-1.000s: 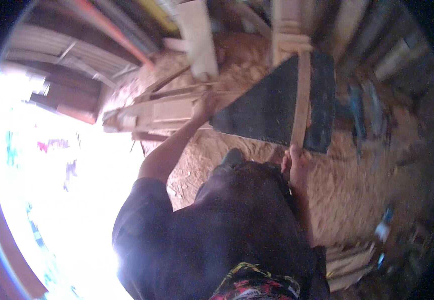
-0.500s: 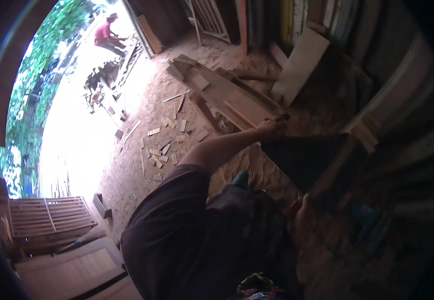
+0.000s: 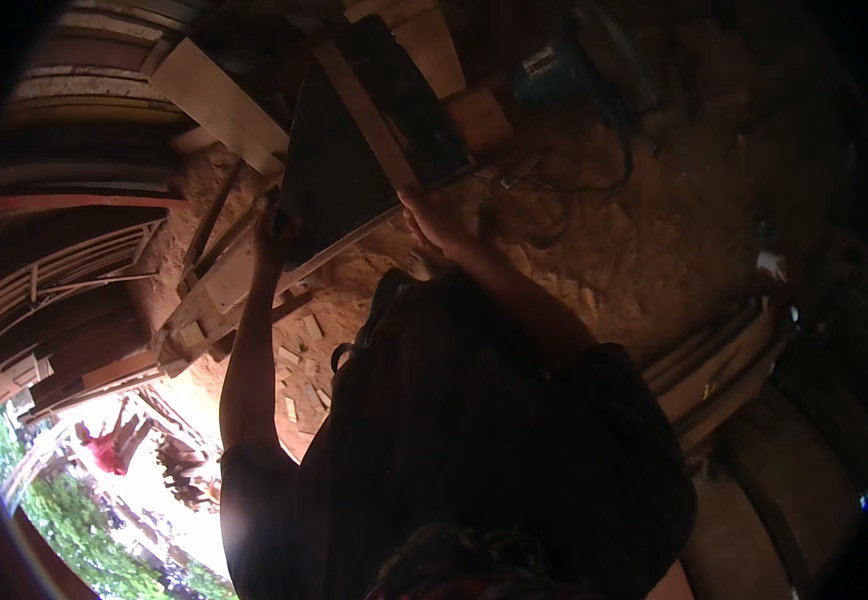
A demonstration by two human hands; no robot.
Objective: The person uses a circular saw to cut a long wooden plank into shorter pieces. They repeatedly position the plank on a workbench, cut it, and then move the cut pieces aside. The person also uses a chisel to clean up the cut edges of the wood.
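A dark flat panel (image 3: 339, 165) with a pale wooden strip (image 3: 366, 115) across it lies in front of me. My right hand (image 3: 434, 222) is closed on its near edge beside the strip's end, thumb on top and fingers underneath. At the panel's left corner is my left hand (image 3: 272, 238), closed round the edge; its fingers are in shadow and partly hidden. Just beyond that hand, a low wooden bench (image 3: 224, 280) made of planks runs away to the left.
A pale board (image 3: 219, 105) leans at the back left. A blue-green power tool (image 3: 549, 75) with a cable stands beyond the panel at right. Wood offcuts (image 3: 291, 355) litter the sandy floor. Stacked boards (image 3: 724, 370) lie at right; a person in red (image 3: 104, 450) is outside.
My view has swung to the right, so the bright doorway now lies at the lower left. The panel is nearer the picture's middle, with both hands still at its edges.
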